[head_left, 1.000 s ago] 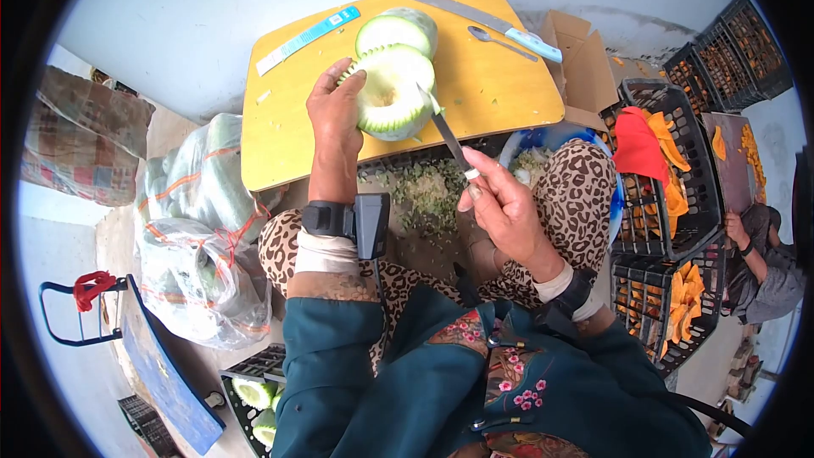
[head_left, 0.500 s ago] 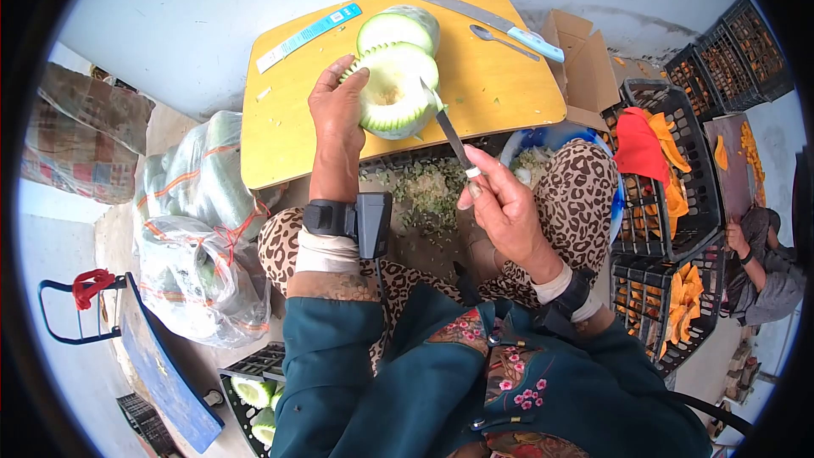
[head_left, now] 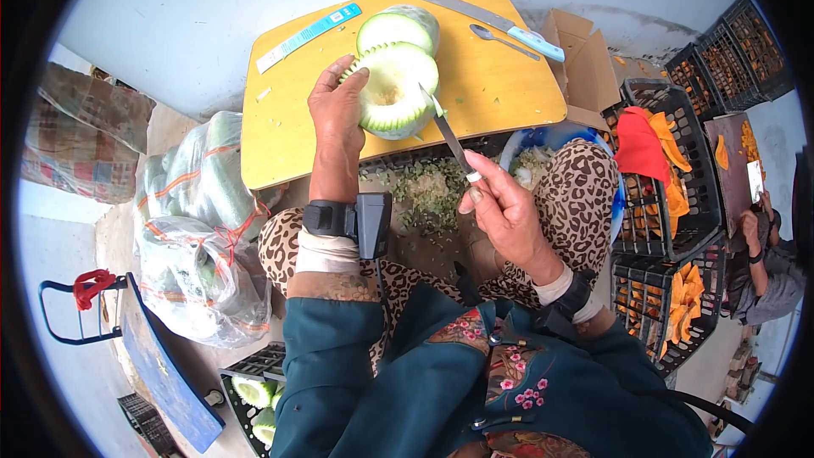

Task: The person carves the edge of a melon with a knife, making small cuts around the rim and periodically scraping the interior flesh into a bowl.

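A winter melon piece (head_left: 397, 114) with a hollow in its pale flesh and a zigzag-notched rim rests at the front of the yellow table. My left hand (head_left: 337, 100) is closed on its left side, thumb over the rim. In my right hand (head_left: 506, 210) is a small knife (head_left: 451, 140), gripped by its handle. Its blade tip meets the right side of the rim, where a bit of green rind stands beside the blade. Behind it lies another cut winter melon (head_left: 415, 25) with a flat pale face.
The yellow table (head_left: 288, 144) also carries a large blue-handled knife (head_left: 483, 15), a spoon (head_left: 500, 41) and a blue-and-white packet (head_left: 309, 36). Peelings (head_left: 424, 191) lie below. At right are black crates (head_left: 670, 229) with orange pieces and another person's arm (head_left: 750, 242); bagged melons (head_left: 199, 237) are at left.
The knife has shifted very slightly at the rim; my left hand and the winter melon stay put. At far right, the other person's hand has risen and a pale, flat object now shows there.
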`<move>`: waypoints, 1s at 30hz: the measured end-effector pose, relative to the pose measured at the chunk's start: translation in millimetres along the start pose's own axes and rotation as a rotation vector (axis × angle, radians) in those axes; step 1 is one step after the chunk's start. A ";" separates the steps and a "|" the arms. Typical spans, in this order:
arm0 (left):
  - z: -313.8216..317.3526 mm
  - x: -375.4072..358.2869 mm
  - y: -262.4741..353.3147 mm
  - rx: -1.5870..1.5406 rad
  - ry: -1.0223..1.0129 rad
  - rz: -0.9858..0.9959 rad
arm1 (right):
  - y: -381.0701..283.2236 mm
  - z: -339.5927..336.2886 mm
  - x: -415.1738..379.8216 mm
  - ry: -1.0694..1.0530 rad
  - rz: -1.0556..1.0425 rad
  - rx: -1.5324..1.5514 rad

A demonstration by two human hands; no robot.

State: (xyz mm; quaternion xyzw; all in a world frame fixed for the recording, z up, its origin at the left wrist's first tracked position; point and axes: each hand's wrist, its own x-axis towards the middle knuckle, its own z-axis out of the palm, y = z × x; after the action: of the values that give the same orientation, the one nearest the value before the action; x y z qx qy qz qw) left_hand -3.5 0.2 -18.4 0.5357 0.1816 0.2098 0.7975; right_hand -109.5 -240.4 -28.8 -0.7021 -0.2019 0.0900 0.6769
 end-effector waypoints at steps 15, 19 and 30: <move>0.8 -1.1 -0.8 0.013 -0.004 0.018 | -14.7 -1.6 -2.0 0.026 0.020 -0.122; 4.0 -4.5 0.3 0.039 -0.006 0.024 | -17.9 5.4 -5.4 0.090 0.025 -0.158; 6.7 -8.0 -1.7 0.090 -0.032 0.072 | -17.3 25.8 14.0 0.202 -0.084 -0.319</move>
State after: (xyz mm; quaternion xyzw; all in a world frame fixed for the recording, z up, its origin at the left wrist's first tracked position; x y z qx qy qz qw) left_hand -6.6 -9.8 -17.0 0.5807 0.1586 0.2214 0.7672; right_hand -110.1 -211.1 -11.4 -0.7969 -0.1737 -0.0421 0.5771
